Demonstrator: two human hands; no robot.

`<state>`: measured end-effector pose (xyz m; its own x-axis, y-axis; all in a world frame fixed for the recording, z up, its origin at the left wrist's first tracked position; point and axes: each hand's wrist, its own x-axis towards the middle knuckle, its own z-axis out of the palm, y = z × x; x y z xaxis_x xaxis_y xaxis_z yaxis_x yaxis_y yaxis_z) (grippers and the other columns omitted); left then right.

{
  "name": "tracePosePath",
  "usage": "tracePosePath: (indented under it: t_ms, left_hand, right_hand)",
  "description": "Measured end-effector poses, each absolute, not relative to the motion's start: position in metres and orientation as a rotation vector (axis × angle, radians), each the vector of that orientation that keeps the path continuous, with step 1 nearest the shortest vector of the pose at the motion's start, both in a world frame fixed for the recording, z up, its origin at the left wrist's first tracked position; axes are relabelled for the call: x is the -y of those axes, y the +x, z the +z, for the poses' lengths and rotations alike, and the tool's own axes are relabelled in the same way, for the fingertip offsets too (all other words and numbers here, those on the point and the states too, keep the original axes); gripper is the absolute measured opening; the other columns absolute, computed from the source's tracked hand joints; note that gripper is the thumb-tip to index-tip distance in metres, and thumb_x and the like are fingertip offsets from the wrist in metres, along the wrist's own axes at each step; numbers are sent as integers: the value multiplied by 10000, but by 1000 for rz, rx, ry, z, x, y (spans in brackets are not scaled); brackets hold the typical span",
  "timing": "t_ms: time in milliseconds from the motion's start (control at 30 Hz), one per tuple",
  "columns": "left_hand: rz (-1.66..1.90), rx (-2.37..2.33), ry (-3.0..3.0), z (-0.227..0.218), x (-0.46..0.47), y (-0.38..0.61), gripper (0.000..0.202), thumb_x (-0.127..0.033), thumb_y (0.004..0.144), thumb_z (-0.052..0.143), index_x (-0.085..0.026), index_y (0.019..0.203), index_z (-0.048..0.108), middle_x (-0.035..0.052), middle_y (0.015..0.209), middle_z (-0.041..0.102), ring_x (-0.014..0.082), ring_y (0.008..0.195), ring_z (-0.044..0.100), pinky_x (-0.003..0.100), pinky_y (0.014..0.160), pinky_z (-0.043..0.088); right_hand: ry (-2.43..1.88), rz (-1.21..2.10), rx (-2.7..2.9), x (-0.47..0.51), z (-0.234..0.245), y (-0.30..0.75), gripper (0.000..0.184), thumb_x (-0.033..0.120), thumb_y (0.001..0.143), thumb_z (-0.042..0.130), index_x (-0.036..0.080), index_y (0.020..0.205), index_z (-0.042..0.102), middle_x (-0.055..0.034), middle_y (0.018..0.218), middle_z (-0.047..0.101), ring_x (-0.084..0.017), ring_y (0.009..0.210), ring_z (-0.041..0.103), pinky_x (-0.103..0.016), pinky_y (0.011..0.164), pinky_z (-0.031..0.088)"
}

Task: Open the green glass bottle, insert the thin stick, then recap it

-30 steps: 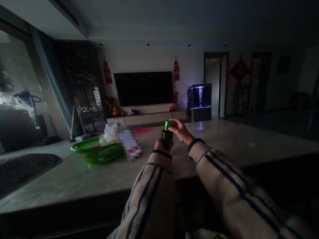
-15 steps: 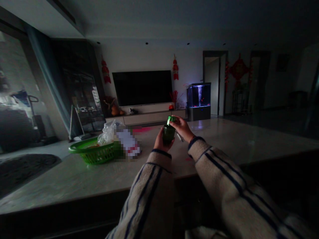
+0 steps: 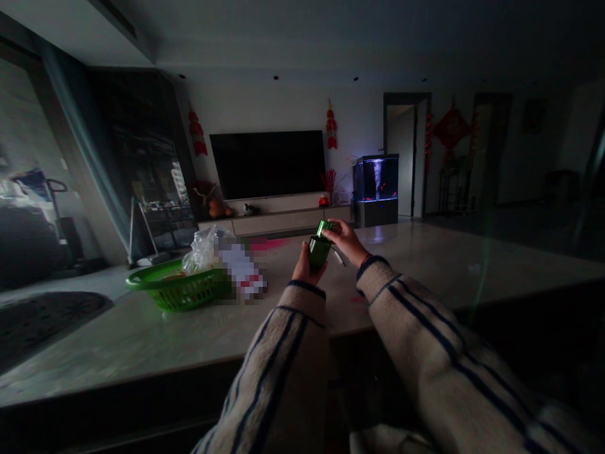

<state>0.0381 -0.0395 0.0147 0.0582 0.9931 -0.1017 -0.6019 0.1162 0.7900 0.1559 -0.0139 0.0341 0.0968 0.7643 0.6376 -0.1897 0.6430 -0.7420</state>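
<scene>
My left hand (image 3: 307, 268) is wrapped round a dark green jar (image 3: 319, 251), raised above the table and tilted a little to the right. At its top, my right hand (image 3: 347, 241) pinches a shiny, ridged green cap (image 3: 324, 227) between thumb and fingers. The cap is at the jar's mouth; I cannot tell whether it is attached. On the table just beyond my right wrist lies a thin pale stick-like thing (image 3: 339, 256), partly hidden by that hand.
A green plastic basket (image 3: 184, 296) with a clear plastic bag (image 3: 205, 249) stands on the pale table (image 3: 189, 343), left of my hands. Beside it is a blurred white packet (image 3: 243, 268). A lit aquarium (image 3: 377, 180) and a television (image 3: 269, 165) are across the dim room.
The jar leans more to the right than before, and its cap is tilted with it. Both hands keep their hold. The view has shifted slightly.
</scene>
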Motion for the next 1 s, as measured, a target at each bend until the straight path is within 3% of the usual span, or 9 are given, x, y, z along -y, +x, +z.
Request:
tracePosePath:
  t_ms: [200,400,567,733,1000]
  left_hand:
    - [1367,-852,582,12,39,38,469,-575,713,520,-132,853,579,35,595,568,113,480,536,218,449,462]
    - [1216,-853,565,18,47,38,483,-592,755,417,-141,839,567,31,541,530,132,440,515,191,343,372]
    - [1201,-843,562,21,50,38,402,-487,787,375,-136,831,566,40,530,517,154,437,516,196,323,348]
    - [1241,-764,546,22,50,38,348,-355,763,372,-101,887,575,72,580,554,174,495,545,243,379,422]
    - [1263,-683,519,25,53,39,369,-323,769,367,-61,927,575,109,596,571,206,512,563,249,351,408]
  right_hand:
    - [-571,808,1302,12,32,155,391,303,570,698,183,892,511,-8,839,631,-127,760,607,-301,735,496]
    - [-600,841,1313,19,36,156,384,304,578,694,177,901,530,-8,826,625,-111,720,598,-253,665,493]
    - [-609,853,1321,23,38,157,345,303,603,670,167,901,561,-24,832,638,-123,729,602,-265,669,493]
    - [-599,835,1301,24,40,159,376,306,623,638,174,965,553,-29,862,648,-137,753,604,-276,660,492]
    - [-572,830,1239,30,43,159,428,312,594,662,186,980,526,-33,910,643,-137,769,606,-268,642,496]
